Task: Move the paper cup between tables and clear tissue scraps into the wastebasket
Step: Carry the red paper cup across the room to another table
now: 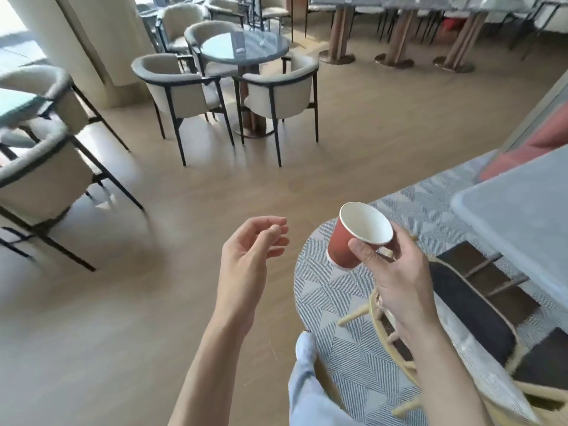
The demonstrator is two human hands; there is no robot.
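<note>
Paper cup (356, 235), seemingly empty, is pinched tilted at its rim by the right hand (396, 272), left hand (249, 256) loosely curled holding nothing; it should be carried upright toward the round glass table (246, 46)

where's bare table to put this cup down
The grey rectangular tabletop at right looks bare, beyond the wooden chair. The round glass table ahead carries small items and is ringed by armchairs. The right hand grips the red paper cup.

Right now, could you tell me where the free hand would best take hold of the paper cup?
Probably round the red wall near the base, coming from the left hand. The paper cup tilts with its mouth up and away, and the right hand pinches its right rim.
</note>
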